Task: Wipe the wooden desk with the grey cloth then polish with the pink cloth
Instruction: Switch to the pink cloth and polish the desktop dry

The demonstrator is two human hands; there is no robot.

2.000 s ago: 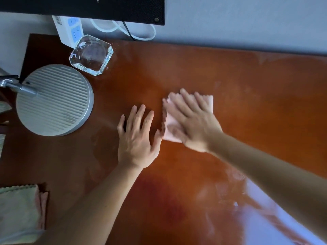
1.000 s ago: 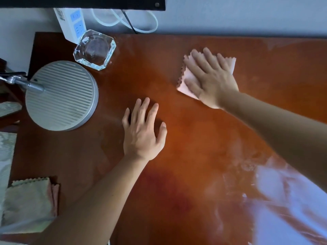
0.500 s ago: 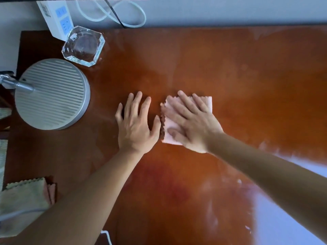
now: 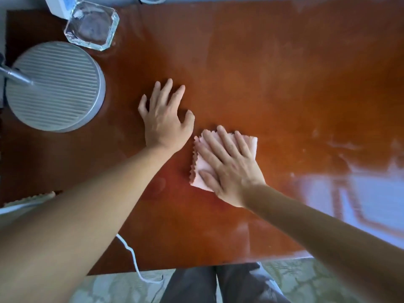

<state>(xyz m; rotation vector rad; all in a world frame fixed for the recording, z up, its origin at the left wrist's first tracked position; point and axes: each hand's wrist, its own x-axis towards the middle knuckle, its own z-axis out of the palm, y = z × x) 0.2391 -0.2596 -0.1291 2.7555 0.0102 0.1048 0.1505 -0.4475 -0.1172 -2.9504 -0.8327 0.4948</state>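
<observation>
Pink cloth under right hand, slid nearer vs 0.5 s ago

desk: glossy reddish-brown wood, pale blue-white glare at the right
cloth: pale pink, zigzag-cut edges
lamp base: silver-grey, fine parallel ribs across the top
ashtray: clear glass, faceted
power strip: white with a light blue patch
cord: white
second cloth: pale yellowish, scalloped edge, mostly hidden by the arm
floor: pale green with a whitish mottled pattern
trousers: dark grey
</observation>
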